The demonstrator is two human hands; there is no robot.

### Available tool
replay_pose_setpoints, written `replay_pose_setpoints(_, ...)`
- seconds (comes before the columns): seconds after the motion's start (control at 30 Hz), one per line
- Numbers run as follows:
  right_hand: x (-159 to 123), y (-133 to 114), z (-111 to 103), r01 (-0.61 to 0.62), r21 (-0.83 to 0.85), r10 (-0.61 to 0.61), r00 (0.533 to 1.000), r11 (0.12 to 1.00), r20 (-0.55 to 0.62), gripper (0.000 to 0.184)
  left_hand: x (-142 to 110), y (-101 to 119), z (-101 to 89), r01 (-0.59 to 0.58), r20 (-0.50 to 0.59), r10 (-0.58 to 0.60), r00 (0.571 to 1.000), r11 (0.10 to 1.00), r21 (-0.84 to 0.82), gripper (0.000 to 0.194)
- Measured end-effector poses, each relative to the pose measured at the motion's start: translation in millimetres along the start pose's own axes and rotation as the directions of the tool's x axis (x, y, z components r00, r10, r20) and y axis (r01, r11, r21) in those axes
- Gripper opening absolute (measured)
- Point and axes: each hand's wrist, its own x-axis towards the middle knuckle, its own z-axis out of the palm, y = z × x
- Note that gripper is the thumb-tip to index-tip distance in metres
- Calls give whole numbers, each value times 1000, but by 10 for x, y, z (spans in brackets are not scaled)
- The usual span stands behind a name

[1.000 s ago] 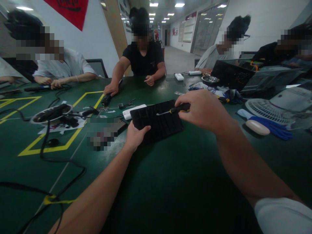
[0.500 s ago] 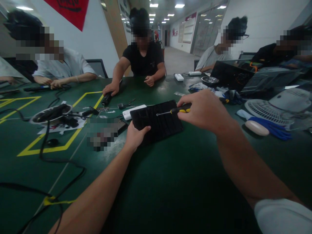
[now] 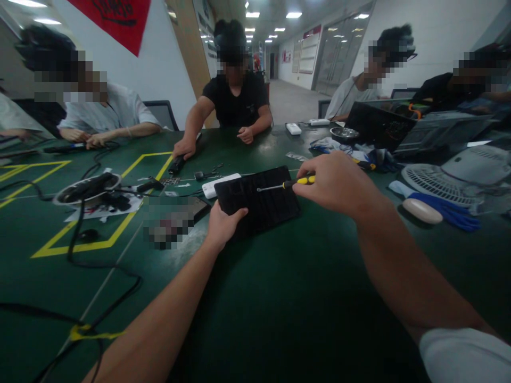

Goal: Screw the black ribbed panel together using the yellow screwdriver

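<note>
Turned since the earlier frames, the yellow-and-black screwdriver (image 3: 305, 180) was shown with more of its yellow facing the camera, while its shaft was kept over much the same part of the black compartmented panel (image 3: 275, 208). By the right hand (image 3: 335, 183) the screwdriver was grasped at its handle, fingers and thumb closed round it, to the right of the panel's middle. Whether the panel was touched by the shaft's tip could not be told. By the left hand (image 3: 223, 226) the panel was gripped at its left edge, the thumb laid across its front and the other fingers hidden behind. It was held tilted in front of the person, over the green tabletop (image 3: 299, 303); whether its lower edge was rested there could not be made out.

Just beyond the panel's upper left corner, a white power strip (image 3: 221, 185) was seen. Left of the panel, a dark flat slab (image 3: 199, 209) was partly masked by pixelation, and farther left a rectangle of yellow tape (image 3: 114, 242) was crossed by a black cable (image 3: 130, 272). Well to the right of the panel, a blue glove (image 3: 461, 215) was spread beside a white fan (image 3: 437, 183). Beyond the panel, a black tool (image 3: 176, 165) was held by a co-worker's hand (image 3: 186, 149).
</note>
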Motion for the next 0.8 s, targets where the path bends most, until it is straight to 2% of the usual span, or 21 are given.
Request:
replay_pose_setpoints(0.27, -8, -43, -9, -32, -18, 32, 999, 999, 21, 25, -4, -9, 2, 25, -3, -25, 1000, 1000, -17, 53)
replay_pose_setpoints(0.5, -31, -95, 10, 19, -35, -18, 1000, 999, 12, 27, -11, 8, 11, 9, -9, -9, 1000, 999, -34, 52)
replay_pose_setpoints(0.8, -47, -160, 53, 35, -60, -36, 999, 998, -22, 21, -10, 23, 16, 10, -39, -10, 999, 1000, 0, 52)
